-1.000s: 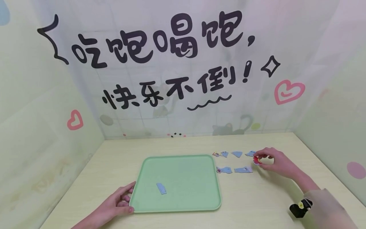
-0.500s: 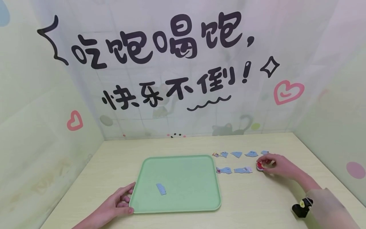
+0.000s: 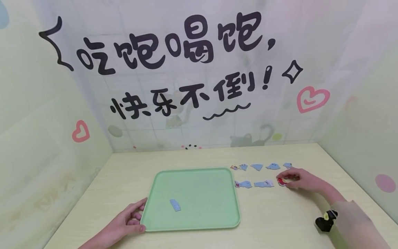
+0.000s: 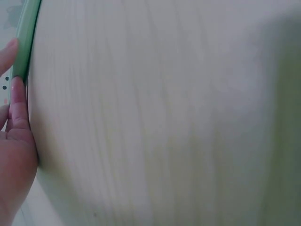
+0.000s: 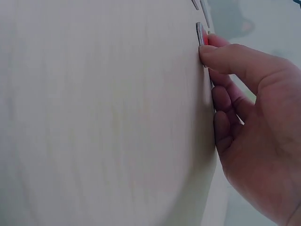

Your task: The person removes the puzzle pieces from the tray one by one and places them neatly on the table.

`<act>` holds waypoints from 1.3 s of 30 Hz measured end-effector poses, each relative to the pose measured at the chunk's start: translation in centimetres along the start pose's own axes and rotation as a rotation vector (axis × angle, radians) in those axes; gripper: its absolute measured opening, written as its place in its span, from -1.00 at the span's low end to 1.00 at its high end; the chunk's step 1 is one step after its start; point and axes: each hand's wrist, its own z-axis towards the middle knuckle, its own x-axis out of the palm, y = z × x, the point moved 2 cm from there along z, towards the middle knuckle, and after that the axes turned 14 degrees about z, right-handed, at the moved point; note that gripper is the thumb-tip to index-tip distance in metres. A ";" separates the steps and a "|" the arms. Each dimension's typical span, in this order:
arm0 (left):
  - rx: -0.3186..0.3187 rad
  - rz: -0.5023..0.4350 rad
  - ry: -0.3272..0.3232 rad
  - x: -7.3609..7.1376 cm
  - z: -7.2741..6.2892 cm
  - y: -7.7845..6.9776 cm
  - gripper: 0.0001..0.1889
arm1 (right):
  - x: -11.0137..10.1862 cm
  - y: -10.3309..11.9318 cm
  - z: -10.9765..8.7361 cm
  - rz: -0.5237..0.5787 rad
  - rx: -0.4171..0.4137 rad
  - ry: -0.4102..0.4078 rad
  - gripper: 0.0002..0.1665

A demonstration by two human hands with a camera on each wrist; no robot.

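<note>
My right hand (image 3: 306,181) pinches a small red puzzle piece (image 3: 281,182) between thumb and fingers, low over the table at the right end of the near row. In the right wrist view the piece (image 5: 203,35) shows edge-on at the fingertips. My left hand (image 3: 124,219) holds the light green tray (image 3: 199,228) by its near left corner, thumb at the corner and index finger along the left side. A lone blue puzzle piece (image 3: 175,204) lies in the tray. The left wrist view catches part of that hand (image 4: 16,160) against the green rim (image 4: 27,42).
Right of the tray, several blue puzzle pieces lie in a far row, among them a triangular one (image 3: 256,167). Two more, including a long one (image 3: 263,183), form the near row. Printed curtain walls (image 3: 192,131) enclose the table on three sides.
My right hand has come nearer and lower with the red piece, then slightly left, into line with the near row. A far-row piece it covered now shows. My left hand stays at the tray.
</note>
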 end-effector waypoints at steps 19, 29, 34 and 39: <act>0.025 -0.042 0.006 -0.2 0.0 0.1 -0.03 | 0.8 -0.1 -0.1 0.003 0.030 -0.089 -0.65; 0.027 -0.022 -0.004 -0.2 0.0 0.1 -0.02 | 0.5 0.6 0.3 -0.059 0.003 -0.059 -0.65; 0.052 -0.023 -0.019 -0.2 0.1 0.1 0.00 | 0.4 1.5 1.7 -0.115 0.024 -0.075 -0.62; 0.055 -0.021 -0.023 -0.1 0.2 0.3 0.00 | 1.3 3.8 4.4 -0.136 0.030 -0.098 -0.64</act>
